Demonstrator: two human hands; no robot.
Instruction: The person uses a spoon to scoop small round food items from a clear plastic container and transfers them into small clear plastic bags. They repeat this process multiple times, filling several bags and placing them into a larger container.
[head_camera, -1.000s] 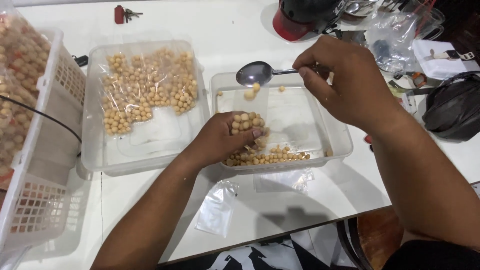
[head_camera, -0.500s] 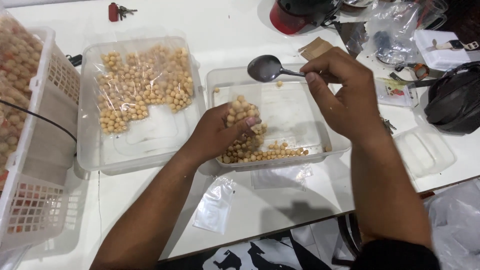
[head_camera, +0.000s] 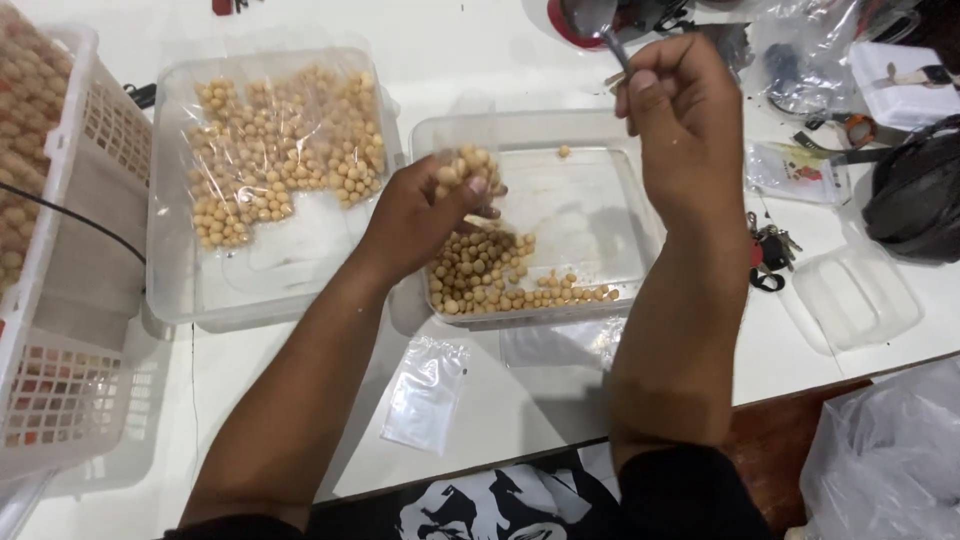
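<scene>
The left hand (head_camera: 425, 215) is pinching a small clear bag of tan beads (head_camera: 465, 170) over the clear tray (head_camera: 620, 250) on the desk (head_camera: 480, 400), while the right hand (head_camera: 685, 125) is clenching a metal spoon (head_camera: 598, 22); the bag looks light, limp and slippery, best gripped at its mouth.
</scene>
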